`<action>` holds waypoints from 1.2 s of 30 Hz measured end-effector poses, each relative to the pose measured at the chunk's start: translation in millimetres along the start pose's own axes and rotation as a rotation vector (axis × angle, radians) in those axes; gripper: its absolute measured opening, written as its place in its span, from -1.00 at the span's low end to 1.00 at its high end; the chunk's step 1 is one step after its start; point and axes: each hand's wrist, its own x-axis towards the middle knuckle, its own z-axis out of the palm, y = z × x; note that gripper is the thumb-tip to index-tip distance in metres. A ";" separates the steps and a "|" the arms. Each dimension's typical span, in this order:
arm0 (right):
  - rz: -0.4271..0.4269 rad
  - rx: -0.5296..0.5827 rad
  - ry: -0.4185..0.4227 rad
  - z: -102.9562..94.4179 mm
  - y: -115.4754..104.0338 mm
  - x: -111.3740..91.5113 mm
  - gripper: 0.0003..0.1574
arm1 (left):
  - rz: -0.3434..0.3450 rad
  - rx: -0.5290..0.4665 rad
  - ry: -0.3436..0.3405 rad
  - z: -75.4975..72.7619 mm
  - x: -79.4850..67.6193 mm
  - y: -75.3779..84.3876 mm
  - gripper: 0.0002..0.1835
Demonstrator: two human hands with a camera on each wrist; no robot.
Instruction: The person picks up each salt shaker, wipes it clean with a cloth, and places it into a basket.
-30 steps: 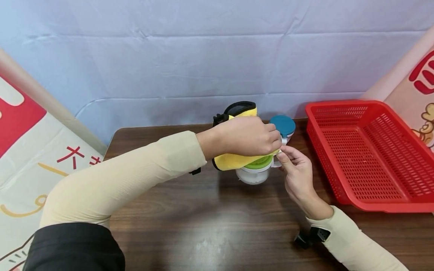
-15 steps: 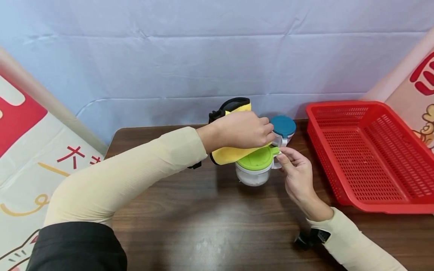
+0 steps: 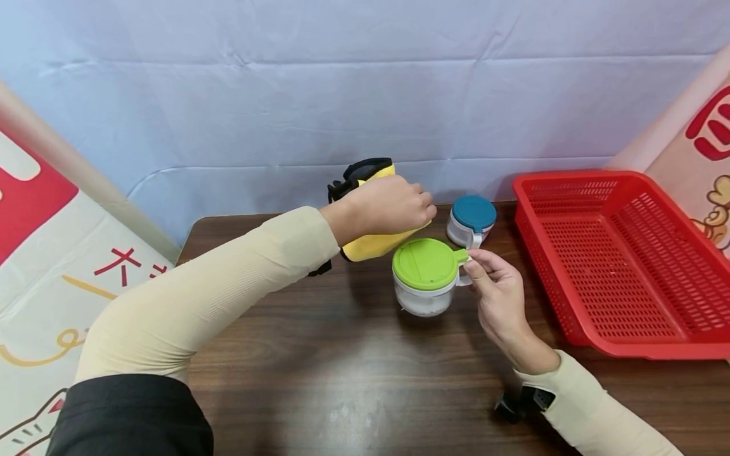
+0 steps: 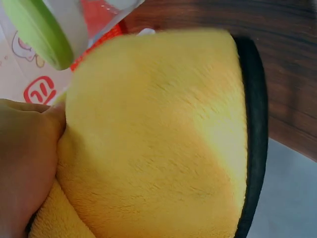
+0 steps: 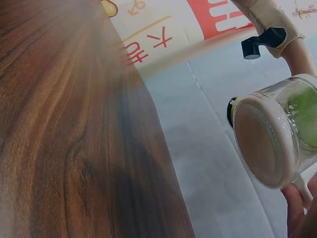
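A yellow plush cloth [image 3: 373, 246] with black edging is gripped by my left hand [image 3: 390, 206], to the left of and behind a clear jar. This jar has a white rim and a lime green lid [image 3: 424, 263]. Thumb and fingers of my right hand [image 3: 502, 297] pinch its white handle [image 3: 464, 279] on the right side. In the right wrist view the underside of the jar [image 5: 260, 141] shows, tilted towards the camera. The cloth [image 4: 158, 129] fills most of the left wrist view, one fold bunched at the left fingers.
Behind the right fingers, a similar jar with a blue lid [image 3: 474, 212] stands on the brown wooden table [image 3: 319, 373]. A red perforated plastic basket [image 3: 570, 266] occupies the right side. A pale cloth backdrop [image 3: 353, 107] hangs along the table's back edge.
My left hand has drawn the cloth left and back off the green lid, which now shows whole. The blue-lidded jar is also uncovered. My right hand keeps its hold on the handle, nearly still.
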 end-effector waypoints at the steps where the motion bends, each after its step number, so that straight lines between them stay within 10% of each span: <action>1: -0.001 0.001 0.000 -0.1 0.0 0.2 -0.70 | -0.004 0.001 -0.010 1.1 -0.4 -0.4 -0.71; 10: -0.009 0.015 -0.013 -0.3 -2.4 -0.6 -0.73 | -0.055 -0.041 -0.020 6.8 -6.6 -4.7 -0.70; 20: 0.002 0.024 0.005 -2.6 -2.7 0.8 -0.68 | -0.189 -0.346 -0.087 17.7 -24.9 -13.3 -0.69; 36: -0.002 0.032 -0.008 -6.4 -5.6 0.8 -0.70 | -0.354 -0.559 -0.085 59.6 -84.1 -16.0 -0.73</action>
